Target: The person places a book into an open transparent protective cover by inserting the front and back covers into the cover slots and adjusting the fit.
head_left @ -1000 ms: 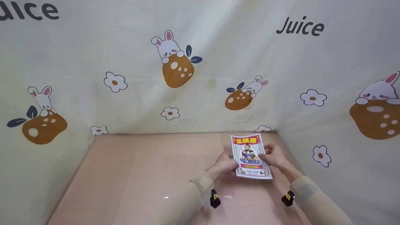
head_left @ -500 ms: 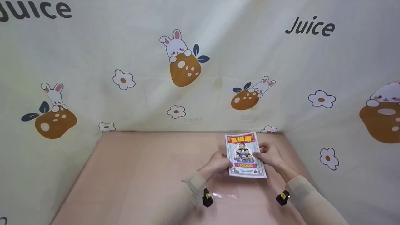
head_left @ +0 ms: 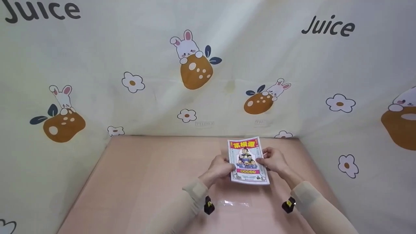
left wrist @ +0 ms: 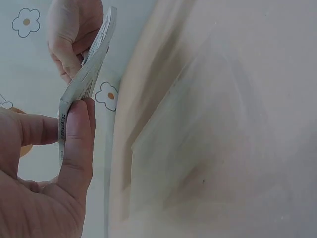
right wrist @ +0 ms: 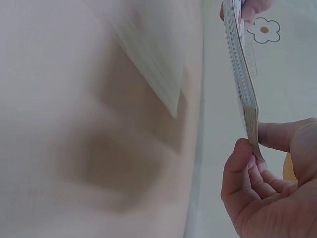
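Note:
In the head view a paperback book (head_left: 246, 172) with a colourful cartoon cover is held up, tilted, above the table. My left hand (head_left: 219, 167) pinches its left edge, thumb on the cover. On the opposite edge my right hand (head_left: 274, 160) grips it the same way. The left wrist view shows the closed book (left wrist: 89, 74) edge-on and slightly bent, between the thumb and fingers of the left hand (left wrist: 54, 198). Page edges of the book (right wrist: 240, 69) face the right wrist view, where the right hand (right wrist: 272, 193) pinches the lower corner.
A pinkish table (head_left: 146, 182) lies beneath, with a shiny strip of clear tape (head_left: 234, 203) near the front. Curtain-like cloth (head_left: 146, 48) printed with rabbits and flowers hangs behind and at both sides. Dark wrist devices (head_left: 209, 205) hang below both sleeves.
The book and both hands have shifted left in the head view, while the background has slid right as the head turned. The hold on both edges stays the same.

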Demonstrator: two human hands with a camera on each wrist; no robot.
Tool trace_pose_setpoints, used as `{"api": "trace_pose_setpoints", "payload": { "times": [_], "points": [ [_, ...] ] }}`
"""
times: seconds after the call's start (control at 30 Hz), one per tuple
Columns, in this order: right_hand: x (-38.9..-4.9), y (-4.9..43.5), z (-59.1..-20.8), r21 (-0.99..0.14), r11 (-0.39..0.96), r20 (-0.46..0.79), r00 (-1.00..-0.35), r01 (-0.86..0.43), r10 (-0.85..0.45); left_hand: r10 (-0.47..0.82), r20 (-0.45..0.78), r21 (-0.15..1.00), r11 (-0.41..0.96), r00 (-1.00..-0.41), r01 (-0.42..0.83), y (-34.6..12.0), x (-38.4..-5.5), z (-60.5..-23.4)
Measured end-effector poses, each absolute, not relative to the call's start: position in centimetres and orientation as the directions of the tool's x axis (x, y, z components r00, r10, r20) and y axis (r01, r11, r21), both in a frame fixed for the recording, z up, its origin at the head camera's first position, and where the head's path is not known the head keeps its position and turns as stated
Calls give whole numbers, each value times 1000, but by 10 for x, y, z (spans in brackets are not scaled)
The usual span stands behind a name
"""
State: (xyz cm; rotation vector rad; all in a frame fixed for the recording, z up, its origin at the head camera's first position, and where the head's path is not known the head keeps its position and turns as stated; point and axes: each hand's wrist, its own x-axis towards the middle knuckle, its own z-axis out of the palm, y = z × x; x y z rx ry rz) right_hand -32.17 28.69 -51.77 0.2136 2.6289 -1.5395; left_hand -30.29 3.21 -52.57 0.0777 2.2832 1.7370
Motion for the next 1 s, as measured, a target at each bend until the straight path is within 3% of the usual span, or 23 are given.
{"api": "trace_pose_setpoints", "payload": {
  "times": [0.3,1.0],
  "points": [
    [-317,266,-531,-855,502,-119,-992,126,46,170,-130,867,497,-977,-29,3,-296,-532],
    [-307,231,-558,-803,584,-133,-991,120,20,172,-41,709,699,-984,92,-23,-281,-552]
  ]
}}
